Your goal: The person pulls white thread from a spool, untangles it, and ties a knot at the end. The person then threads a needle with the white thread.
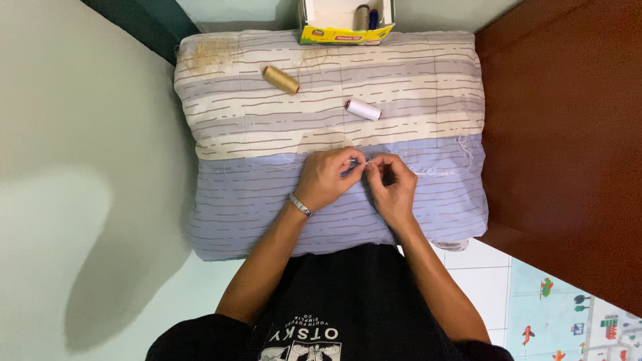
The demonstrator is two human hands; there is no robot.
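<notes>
My left hand (pixel 329 178) and my right hand (pixel 393 184) rest together on a striped pillow (pixel 254 200), at the seam between its cream-and-grey part and its lilac part. Both hands have their fingertips pinched close together over a thin white thread (pixel 435 172) that trails to the right along the seam. Whether a needle is between the fingers is too small to tell. A bracelet is on my left wrist. A white thread spool (pixel 363 109) lies on the pillow just above the hands. A tan thread spool (pixel 281 79) lies farther up and left.
A small yellow-edged cardboard box (pixel 344 32) with more spools stands at the pillow's far edge. A pale green wall is on the left, a dark brown wooden panel (pixel 568 134) on the right. White floor tiles and a patterned play mat (pixel 575 314) lie at bottom right.
</notes>
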